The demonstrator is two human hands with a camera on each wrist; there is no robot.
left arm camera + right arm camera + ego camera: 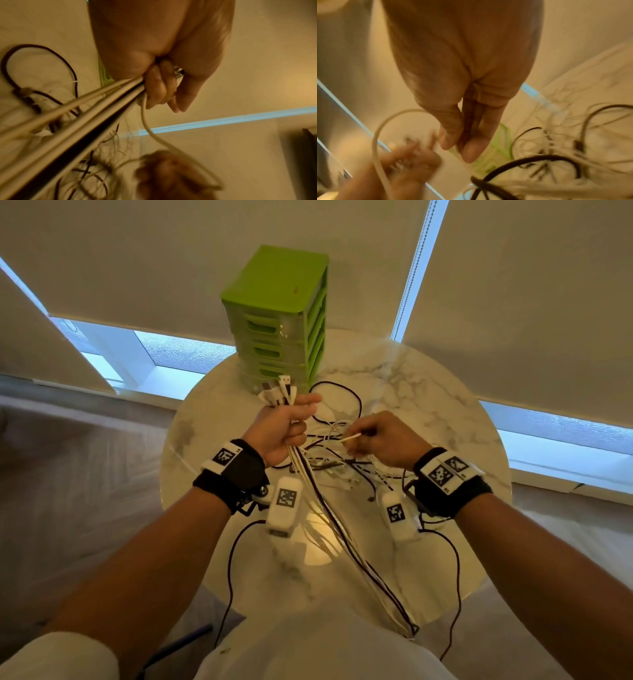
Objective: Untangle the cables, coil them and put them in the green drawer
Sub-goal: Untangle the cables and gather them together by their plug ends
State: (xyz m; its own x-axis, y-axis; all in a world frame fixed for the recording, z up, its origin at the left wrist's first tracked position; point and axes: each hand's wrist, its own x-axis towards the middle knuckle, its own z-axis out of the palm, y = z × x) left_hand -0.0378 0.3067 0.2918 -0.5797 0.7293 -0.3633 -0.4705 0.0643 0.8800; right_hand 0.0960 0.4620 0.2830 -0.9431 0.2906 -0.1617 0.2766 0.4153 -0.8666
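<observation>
Left hand (281, 428) grips cable bundle (318, 501), plug ends up; right hand (383, 440), frame centre, pinches white cable (352, 437) beside the tangle (342, 463).

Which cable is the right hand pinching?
A single white cable, pinched by the right hand apart from the bundle gripped in the left hand.

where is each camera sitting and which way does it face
Head: worn on the head, looking down at the marble table, green drawer unit, both forearms and hands.
Left wrist: looks along the left hand gripping the cable bundle.
Right wrist: looks along the right hand pinching a white cable.
Shared: each wrist view shows the other hand, blurred.
</observation>
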